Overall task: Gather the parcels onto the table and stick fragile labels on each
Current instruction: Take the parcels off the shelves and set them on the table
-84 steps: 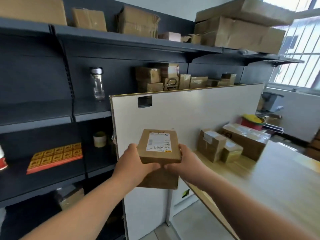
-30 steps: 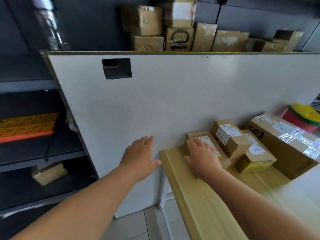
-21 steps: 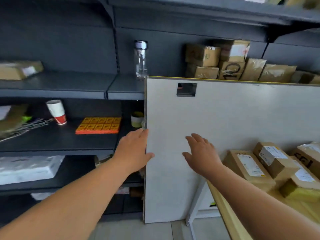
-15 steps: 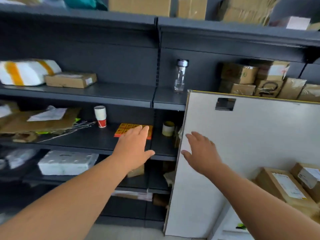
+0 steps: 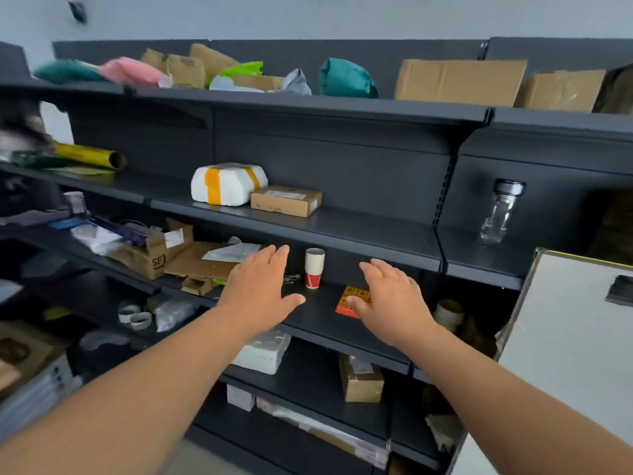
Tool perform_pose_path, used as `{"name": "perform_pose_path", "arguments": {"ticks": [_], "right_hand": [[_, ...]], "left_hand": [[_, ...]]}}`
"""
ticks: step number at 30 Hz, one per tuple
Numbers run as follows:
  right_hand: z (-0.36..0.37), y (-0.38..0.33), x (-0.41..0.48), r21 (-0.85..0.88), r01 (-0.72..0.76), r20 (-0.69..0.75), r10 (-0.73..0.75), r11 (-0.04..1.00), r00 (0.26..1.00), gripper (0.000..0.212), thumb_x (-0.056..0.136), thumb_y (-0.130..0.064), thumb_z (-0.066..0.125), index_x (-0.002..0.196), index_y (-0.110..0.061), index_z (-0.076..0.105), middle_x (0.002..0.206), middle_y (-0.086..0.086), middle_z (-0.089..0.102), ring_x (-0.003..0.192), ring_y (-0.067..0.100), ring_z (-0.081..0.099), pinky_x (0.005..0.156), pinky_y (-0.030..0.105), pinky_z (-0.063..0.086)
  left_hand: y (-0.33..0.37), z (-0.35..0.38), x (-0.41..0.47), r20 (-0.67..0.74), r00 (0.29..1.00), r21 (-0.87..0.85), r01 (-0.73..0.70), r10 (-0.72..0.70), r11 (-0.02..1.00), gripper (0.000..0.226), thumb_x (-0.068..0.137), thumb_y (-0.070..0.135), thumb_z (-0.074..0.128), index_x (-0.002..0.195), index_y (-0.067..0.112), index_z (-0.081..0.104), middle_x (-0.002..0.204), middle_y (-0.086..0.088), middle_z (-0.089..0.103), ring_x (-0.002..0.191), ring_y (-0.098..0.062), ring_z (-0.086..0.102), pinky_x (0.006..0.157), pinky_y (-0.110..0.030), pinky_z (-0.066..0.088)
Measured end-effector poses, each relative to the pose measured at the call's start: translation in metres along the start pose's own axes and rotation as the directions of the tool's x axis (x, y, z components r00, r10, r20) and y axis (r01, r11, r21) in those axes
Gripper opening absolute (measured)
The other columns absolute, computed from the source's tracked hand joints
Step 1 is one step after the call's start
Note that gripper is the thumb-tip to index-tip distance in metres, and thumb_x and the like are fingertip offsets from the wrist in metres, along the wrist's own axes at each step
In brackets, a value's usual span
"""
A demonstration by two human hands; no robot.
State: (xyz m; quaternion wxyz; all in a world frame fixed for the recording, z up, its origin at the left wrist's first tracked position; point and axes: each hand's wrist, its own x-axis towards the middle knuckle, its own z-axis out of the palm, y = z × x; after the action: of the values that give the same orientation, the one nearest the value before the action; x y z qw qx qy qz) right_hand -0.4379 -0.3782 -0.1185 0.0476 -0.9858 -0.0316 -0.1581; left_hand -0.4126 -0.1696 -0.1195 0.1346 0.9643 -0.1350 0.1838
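I face a dark shelving unit. A flat brown cardboard parcel (image 5: 286,200) lies on the middle shelf beside a white foam parcel with yellow tape (image 5: 228,183). My left hand (image 5: 260,289) and my right hand (image 5: 390,299) are both stretched out in front of the shelf below, fingers straight, holding nothing. An orange sheet of fragile labels (image 5: 352,301) lies on that lower shelf, partly hidden behind my right hand. Another small brown parcel (image 5: 360,378) stands two shelves down.
A paper cup (image 5: 314,268) stands between my hands. A glass bottle (image 5: 498,214) is on the right shelf. A white board (image 5: 575,344) blocks the right side. Flattened cardboard (image 5: 191,260) and tape rolls (image 5: 135,315) clutter the left shelves; boxes and bags fill the top shelf.
I set the parcel down on the table, then turned left to the shelves. Both empty hands now reach toward the middle shelves; the table has left the view.
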Motion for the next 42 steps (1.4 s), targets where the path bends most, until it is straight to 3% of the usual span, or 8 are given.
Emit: {"name": "perform_pose_path", "arguments": {"ticks": [7, 18, 29, 37, 42], "right_hand": [[0.025, -0.026, 0.100, 0.074, 0.075, -0.026, -0.074, 0.994, 0.997, 0.068, 0.095, -0.053, 0.046, 0.151, -0.021, 0.024, 0.157, 0.000, 0.026, 0.144, 0.022, 0.025, 0.116, 0.041, 0.023], [0.064, -0.020, 0.282, 0.181, 0.046, 0.029, -0.053, 0.982, 0.998, 0.069, 0.094, -0.051, 0.048, 0.149, -0.018, 0.025, 0.153, 0.004, 0.030, 0.134, 0.028, 0.036, 0.106, 0.042, 0.036], [0.106, -0.023, 0.382, 0.241, -0.164, 0.139, 0.133, 0.956, 0.981, 0.071, 0.093, -0.050, 0.051, 0.148, -0.012, 0.027, 0.150, 0.009, 0.034, 0.134, 0.028, 0.039, 0.107, 0.041, 0.039], [0.122, -0.041, 0.412, 0.311, -0.361, 0.203, 0.309, 0.879, 0.929, 0.067, 0.095, -0.047, 0.051, 0.147, -0.011, 0.029, 0.149, 0.008, 0.037, 0.134, 0.025, 0.040, 0.103, 0.032, 0.036], [0.127, -0.048, 0.422, 0.380, -0.425, 0.214, 0.369, 0.822, 0.905, 0.063, 0.095, -0.042, 0.053, 0.146, -0.013, 0.030, 0.146, 0.006, 0.043, 0.131, 0.024, 0.044, 0.100, 0.030, 0.038]], "left_hand": [[-0.052, 0.008, 0.061, -0.036, 0.997, 0.001, 0.068, -0.068, 0.998, 0.091, 0.085, 0.054, 0.061, 0.153, 0.020, 0.011, 0.159, -0.001, 0.017, 0.146, -0.021, 0.016, 0.116, -0.038, 0.022], [-0.109, 0.040, 0.224, -0.110, 0.974, -0.043, 0.195, -0.199, 0.980, 0.087, 0.084, 0.056, 0.059, 0.151, 0.017, 0.018, 0.153, -0.002, 0.029, 0.138, -0.024, 0.031, 0.109, -0.040, 0.034], [-0.165, 0.092, 0.345, 0.025, 0.955, -0.186, 0.296, -0.297, 0.937, 0.082, 0.079, 0.052, 0.068, 0.144, 0.017, 0.030, 0.138, -0.009, 0.047, 0.123, -0.029, 0.048, 0.097, -0.040, 0.047], [-0.195, 0.115, 0.396, 0.147, 0.962, -0.272, 0.262, -0.229, 0.926, 0.090, 0.079, 0.048, 0.069, 0.146, 0.012, 0.021, 0.141, -0.012, 0.041, 0.126, -0.032, 0.046, 0.100, -0.038, 0.044], [-0.201, 0.119, 0.415, 0.130, 0.962, -0.286, 0.270, -0.242, 0.920, 0.088, 0.076, 0.046, 0.072, 0.142, 0.010, 0.028, 0.136, -0.015, 0.041, 0.122, -0.033, 0.046, 0.099, -0.037, 0.043]]}}
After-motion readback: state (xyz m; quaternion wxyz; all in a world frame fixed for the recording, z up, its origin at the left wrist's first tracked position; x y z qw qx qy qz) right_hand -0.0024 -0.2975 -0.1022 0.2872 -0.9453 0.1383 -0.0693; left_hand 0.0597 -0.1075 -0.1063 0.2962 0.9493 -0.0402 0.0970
